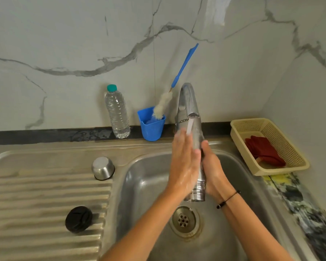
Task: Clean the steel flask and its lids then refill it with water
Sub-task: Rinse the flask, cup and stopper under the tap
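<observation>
The steel flask (197,136) is upside down over the sink bowl (139,185), its open mouth pointing at the drain. Water runs from the tap (188,102) onto its body. My left hand (183,162) lies flat against the flask's left side with straight fingers. My right hand (213,170) grips the flask from the right, fingers curled behind it. A steel cup lid (103,168) stands upside down on the drainboard. A black inner lid (78,219) lies nearer on the ribbed drainboard.
A clear water bottle (117,113) with a teal cap and a blue cup (151,125) holding a bottle brush (163,104) stand by the wall. A cream basket (267,147) with a red cloth sits right of the sink. The drain (183,220) lies below the flask.
</observation>
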Motion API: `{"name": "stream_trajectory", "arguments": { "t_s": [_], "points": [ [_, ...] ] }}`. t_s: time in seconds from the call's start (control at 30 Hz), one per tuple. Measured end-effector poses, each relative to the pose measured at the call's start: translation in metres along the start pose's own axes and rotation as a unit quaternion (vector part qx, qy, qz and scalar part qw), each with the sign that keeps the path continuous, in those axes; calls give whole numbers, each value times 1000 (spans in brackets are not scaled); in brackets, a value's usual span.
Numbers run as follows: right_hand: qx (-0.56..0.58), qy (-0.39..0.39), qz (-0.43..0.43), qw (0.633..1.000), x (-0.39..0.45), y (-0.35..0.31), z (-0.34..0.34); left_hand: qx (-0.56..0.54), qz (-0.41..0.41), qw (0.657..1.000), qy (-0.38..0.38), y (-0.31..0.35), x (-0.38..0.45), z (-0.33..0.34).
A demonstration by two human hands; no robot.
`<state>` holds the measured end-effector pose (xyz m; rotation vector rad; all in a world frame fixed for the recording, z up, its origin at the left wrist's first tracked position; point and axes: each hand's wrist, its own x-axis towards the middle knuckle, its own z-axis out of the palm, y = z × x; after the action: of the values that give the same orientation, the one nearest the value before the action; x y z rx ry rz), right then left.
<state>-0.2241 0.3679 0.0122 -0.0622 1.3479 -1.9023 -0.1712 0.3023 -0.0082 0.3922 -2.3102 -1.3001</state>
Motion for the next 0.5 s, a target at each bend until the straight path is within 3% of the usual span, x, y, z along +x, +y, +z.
{"name": "stream_trajectory", "arguments": {
  "t_s": [0.13, 0.33, 0.5],
  "points": [
    [-35, 1, 5, 999, 3, -6, 3, -3, -18, 1000, -25, -6, -29, 4],
    [-60, -5, -38, 997, -12, 5, 7, -88, -72, 993, 19, 8, 23, -16],
    [-38, 36, 16, 999, -28, 24, 9, -16, -179, 984, -4, 7, 74, -22]
  ]
}}
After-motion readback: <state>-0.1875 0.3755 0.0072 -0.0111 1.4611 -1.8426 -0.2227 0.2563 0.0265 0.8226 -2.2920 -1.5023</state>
